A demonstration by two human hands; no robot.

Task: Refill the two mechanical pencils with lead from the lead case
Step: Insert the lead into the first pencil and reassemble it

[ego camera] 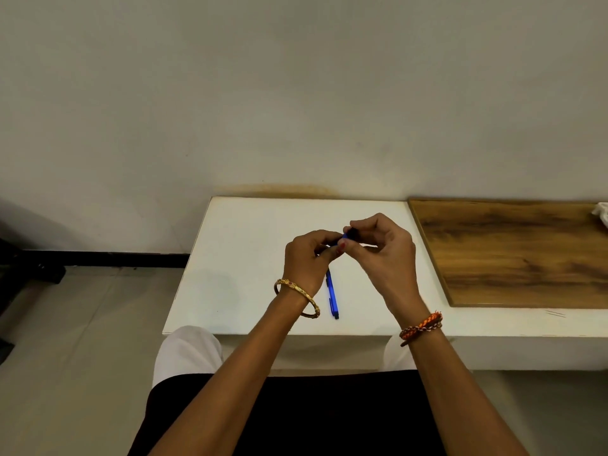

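The table [250, 258] has a smooth, flat white top that does not shine, and the board [513, 251] beside it looks like brown wood with dark streaks. The blue pencil [332, 297] lying on the table looks like shiny plastic. One bangle [296, 296] is shiny gold metal, and the wristband [421, 327] is rough orange woven thread.

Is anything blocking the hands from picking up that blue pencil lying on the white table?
Nothing visible does. The blue pencil lies in the open on the white table, just below both hands, which are busy with a small dark object.
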